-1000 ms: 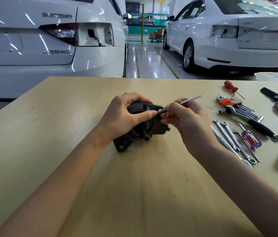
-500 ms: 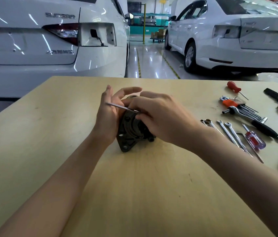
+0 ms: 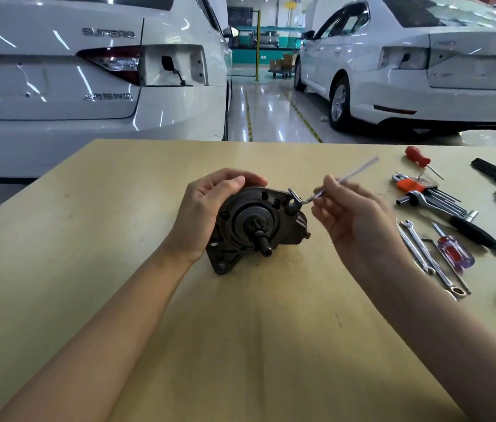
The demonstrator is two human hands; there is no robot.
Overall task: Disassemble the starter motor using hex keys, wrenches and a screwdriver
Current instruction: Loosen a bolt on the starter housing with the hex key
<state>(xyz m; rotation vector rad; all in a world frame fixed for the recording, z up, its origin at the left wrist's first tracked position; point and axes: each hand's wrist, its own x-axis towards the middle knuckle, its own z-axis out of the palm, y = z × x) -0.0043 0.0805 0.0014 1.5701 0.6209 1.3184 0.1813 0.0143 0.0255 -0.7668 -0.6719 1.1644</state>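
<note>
Left hand point(image 3: 210, 208) grips dark cast starter motor point(image 3: 256, 226); right hand point(image 3: 353, 214) pinches L-shaped hex key point(image 3: 326, 190).

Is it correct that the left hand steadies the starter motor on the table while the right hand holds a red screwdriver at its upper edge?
Not quite. In the head view, the right hand holds a hex key, not a red screwdriver, at the upper edge of the starter motor. The left hand does steady the motor on the table.
</note>
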